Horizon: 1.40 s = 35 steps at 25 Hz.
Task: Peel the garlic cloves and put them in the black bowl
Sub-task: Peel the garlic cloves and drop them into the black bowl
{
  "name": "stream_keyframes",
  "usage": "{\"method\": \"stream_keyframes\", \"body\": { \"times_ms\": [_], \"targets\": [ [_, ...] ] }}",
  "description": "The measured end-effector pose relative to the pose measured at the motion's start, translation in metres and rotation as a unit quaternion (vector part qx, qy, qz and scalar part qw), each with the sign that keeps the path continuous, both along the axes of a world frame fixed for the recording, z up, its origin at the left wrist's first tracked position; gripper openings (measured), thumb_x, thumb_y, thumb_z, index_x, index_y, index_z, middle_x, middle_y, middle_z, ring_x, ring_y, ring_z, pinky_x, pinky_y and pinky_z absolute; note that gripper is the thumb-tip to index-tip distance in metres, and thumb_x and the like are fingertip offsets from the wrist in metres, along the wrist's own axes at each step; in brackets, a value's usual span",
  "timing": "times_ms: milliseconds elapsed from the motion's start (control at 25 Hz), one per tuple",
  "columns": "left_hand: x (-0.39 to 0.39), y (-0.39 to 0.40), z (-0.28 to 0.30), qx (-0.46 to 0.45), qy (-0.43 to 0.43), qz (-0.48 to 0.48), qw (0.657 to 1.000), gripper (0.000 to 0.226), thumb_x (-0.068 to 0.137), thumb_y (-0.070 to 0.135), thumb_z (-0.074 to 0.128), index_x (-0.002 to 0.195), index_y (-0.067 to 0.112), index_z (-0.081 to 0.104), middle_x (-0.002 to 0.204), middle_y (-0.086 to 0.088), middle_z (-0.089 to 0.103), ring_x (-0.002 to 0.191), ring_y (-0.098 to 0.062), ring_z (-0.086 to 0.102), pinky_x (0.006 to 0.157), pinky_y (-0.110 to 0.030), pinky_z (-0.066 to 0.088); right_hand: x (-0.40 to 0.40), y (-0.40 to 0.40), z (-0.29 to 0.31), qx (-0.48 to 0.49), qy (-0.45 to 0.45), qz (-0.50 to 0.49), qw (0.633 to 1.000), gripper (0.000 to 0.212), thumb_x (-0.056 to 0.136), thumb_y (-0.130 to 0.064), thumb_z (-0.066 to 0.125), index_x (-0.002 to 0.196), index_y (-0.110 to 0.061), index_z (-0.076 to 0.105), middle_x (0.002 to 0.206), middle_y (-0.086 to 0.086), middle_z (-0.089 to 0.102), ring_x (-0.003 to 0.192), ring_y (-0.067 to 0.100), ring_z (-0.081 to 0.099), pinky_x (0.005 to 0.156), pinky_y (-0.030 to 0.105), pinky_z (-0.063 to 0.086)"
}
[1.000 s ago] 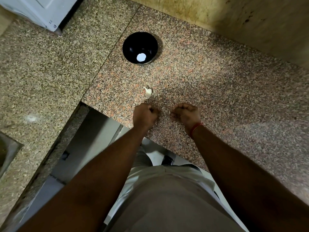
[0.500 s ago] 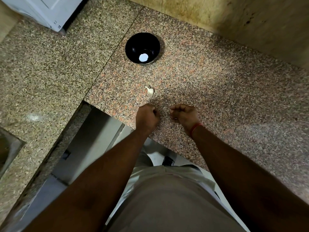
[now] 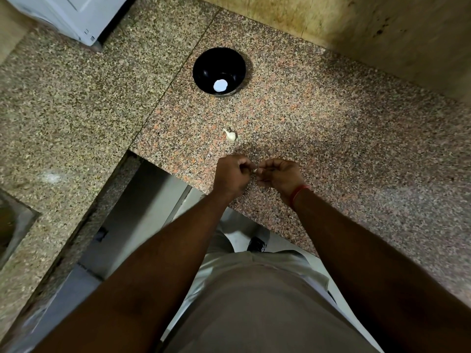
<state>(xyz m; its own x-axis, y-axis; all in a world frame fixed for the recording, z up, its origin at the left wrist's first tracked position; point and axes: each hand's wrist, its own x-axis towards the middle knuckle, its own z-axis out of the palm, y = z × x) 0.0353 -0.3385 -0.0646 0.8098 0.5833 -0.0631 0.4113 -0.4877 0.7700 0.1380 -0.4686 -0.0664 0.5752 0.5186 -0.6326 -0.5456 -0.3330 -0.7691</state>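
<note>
A black bowl [image 3: 219,70] stands on the granite counter [image 3: 331,138] towards the back, with a round white glare spot at its bottom. One unpeeled garlic clove [image 3: 230,135] lies loose on the counter between the bowl and my hands. My left hand [image 3: 230,174] and my right hand [image 3: 280,174] meet near the counter's front edge, fingers curled. Between their fingertips they pinch a small pale garlic clove [image 3: 254,170], mostly hidden by the fingers. A red thread circles my right wrist.
A white appliance [image 3: 71,16] sits at the back left. A metal sink [image 3: 10,225] shows at the left edge. A stained wall [image 3: 369,34] runs behind the counter. The counter's front edge cuts diagonally below my hands, with floor beneath.
My hands have come together from slightly apart, and a pale clove now shows between the fingertips. The bowl and the loose clove have not moved.
</note>
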Motion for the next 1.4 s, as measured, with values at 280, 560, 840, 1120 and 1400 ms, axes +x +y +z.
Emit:
{"method": "stream_keyframes", "body": {
  "times_ms": [280, 560, 840, 1120, 1400],
  "targets": [
    [-0.005, 0.003, 0.003, -0.049, -0.011, 0.003, 0.999, 0.005, 0.084, 0.010, 0.077, 0.080, 0.012, 0.079, 0.073, 0.000, 0.075, 0.063, -0.012, 0.067, 0.063, -0.023, 0.052, -0.001, 0.004, 0.004, 0.016, 0.002, -0.008, 1.000, 0.022, 0.090, 0.005, 0.071, 0.111, 0.008, 0.068, 0.092, 0.013, 0.074, 0.071, 0.015, 0.070, 0.064, 0.027, 0.060],
    [-0.008, 0.006, 0.017, -0.275, 0.011, 0.107, 0.955, 0.008, 0.088, -0.009, 0.073, 0.095, -0.013, 0.073, 0.065, -0.012, 0.067, 0.041, -0.005, 0.057, 0.044, -0.018, 0.046, -0.007, 0.009, 0.002, 0.047, -0.016, 0.010, 0.999, 0.029, 0.086, 0.009, 0.072, 0.109, -0.008, 0.076, 0.096, 0.008, 0.079, 0.087, 0.018, 0.073, 0.078, 0.037, 0.062],
    [-0.006, 0.011, 0.018, -0.325, 0.026, 0.129, 0.937, 0.015, 0.090, -0.016, 0.058, 0.094, -0.013, 0.071, 0.078, -0.024, 0.073, 0.052, -0.020, 0.065, 0.049, -0.028, 0.054, -0.007, 0.012, 0.004, 0.020, -0.090, 0.037, 0.995, 0.026, 0.083, 0.004, 0.078, 0.107, -0.007, 0.075, 0.093, 0.007, 0.079, 0.087, 0.020, 0.076, 0.079, 0.035, 0.063],
    [-0.005, 0.015, 0.018, -0.318, 0.038, 0.148, 0.936, 0.009, 0.085, 0.002, 0.076, 0.077, -0.002, 0.077, 0.068, -0.024, 0.071, 0.053, -0.031, 0.062, 0.058, -0.047, 0.058, -0.004, 0.016, 0.006, 0.007, -0.201, 0.085, 0.976, 0.019, 0.080, 0.002, 0.081, 0.096, -0.007, 0.077, 0.088, 0.005, 0.079, 0.082, 0.020, 0.076, 0.079, 0.036, 0.064],
    [0.000, 0.017, 0.019, -0.358, 0.043, 0.155, 0.920, 0.009, 0.090, -0.005, 0.071, 0.091, -0.014, 0.071, 0.077, -0.028, 0.072, 0.049, -0.020, 0.063, 0.050, -0.031, 0.058, 0.002, 0.015, 0.002, 0.022, -0.216, 0.095, 0.971, 0.022, 0.079, 0.001, 0.083, 0.098, -0.010, 0.079, 0.089, 0.004, 0.079, 0.084, 0.021, 0.077, 0.082, 0.042, 0.064]
  ]
}}
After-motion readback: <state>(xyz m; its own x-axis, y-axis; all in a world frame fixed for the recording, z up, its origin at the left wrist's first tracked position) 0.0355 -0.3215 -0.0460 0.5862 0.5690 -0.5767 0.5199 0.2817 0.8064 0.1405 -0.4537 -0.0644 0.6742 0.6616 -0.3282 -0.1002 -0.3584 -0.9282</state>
